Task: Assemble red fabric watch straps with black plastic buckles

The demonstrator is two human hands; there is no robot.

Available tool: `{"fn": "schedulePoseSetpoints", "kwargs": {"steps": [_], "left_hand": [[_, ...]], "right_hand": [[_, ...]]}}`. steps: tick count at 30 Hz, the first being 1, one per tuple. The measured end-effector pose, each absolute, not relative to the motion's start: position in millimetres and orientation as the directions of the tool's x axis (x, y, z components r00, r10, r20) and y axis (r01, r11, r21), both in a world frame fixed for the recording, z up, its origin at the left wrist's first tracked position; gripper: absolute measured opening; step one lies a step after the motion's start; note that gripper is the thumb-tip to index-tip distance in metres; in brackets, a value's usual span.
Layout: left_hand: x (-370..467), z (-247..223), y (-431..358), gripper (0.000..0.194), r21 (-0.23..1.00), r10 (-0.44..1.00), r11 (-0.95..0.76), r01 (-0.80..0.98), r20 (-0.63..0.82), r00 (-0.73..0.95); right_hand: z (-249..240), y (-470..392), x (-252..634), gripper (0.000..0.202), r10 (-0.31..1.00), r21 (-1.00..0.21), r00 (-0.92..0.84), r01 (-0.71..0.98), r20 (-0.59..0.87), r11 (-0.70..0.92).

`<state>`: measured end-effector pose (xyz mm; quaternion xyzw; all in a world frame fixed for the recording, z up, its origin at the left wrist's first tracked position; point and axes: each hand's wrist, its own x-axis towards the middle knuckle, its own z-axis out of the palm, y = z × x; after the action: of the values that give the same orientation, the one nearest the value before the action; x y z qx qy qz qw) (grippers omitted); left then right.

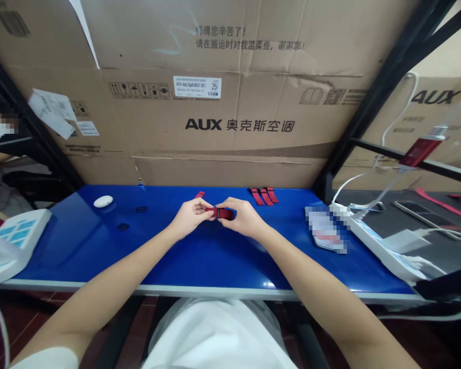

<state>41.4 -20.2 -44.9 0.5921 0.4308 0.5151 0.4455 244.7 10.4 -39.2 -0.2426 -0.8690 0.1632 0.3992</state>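
Note:
A short red strap with a black buckle [218,213] is held between my two hands above the blue table [215,261]. My left hand [190,216] pinches the strap's left end. On the other side, my right hand [244,216] grips the looped right part beside the buckle. Past my left fingertips, a bit of red strap [200,195] shows; whether it joins the held piece cannot be made out. Several red straps with black ends [263,196] lie side by side at the table's back, right of my hands.
Two small black pieces [141,209] [123,226] and a white oval object [103,201] lie at the left. A white device [19,241] stands far left. On the right are a packet [326,229] and a power strip [380,243]. Large cardboard [157,123] rises behind.

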Motion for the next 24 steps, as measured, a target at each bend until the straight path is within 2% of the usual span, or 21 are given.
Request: {"fn": "schedulePoseSetpoints", "kwargs": {"steps": [6,9,13,15,18,21,24], "left_hand": [[36,-46,-16,0.032,0.973,0.974,-0.218,0.081,0.212,0.081],[32,-48,-12,0.028,0.978,0.984,-0.173,0.118,0.168,0.05],[31,-53,-9,0.019,0.96,0.985,-0.142,0.241,0.112,0.134],[30,-56,-10,0.015,0.885,0.971,-0.21,0.415,0.139,0.194],[28,-61,-11,0.017,0.653,0.906,-0.42,0.63,0.263,0.332],[28,-66,-11,0.02,0.443,0.812,-0.582,0.683,0.363,0.456],[34,-70,-7,0.025,0.349,0.765,-0.64,0.685,0.369,0.527]], "right_hand": [[-37,15,250,0.035,0.559,-0.448,-0.585,0.339,0.588,0.827],[-34,21,261,0.031,0.565,-0.415,-0.642,0.389,0.519,0.823],[-35,32,271,0.033,0.553,-0.377,-0.73,0.418,0.402,0.826],[-41,41,270,0.038,0.543,-0.38,-0.749,0.409,0.379,0.83],[-55,56,264,0.045,0.559,-0.373,-0.728,0.429,0.396,0.823],[-69,66,256,0.048,0.677,-0.357,-0.607,0.575,0.417,0.736],[-78,67,252,0.038,0.771,-0.349,-0.503,0.694,0.391,0.63]]}}
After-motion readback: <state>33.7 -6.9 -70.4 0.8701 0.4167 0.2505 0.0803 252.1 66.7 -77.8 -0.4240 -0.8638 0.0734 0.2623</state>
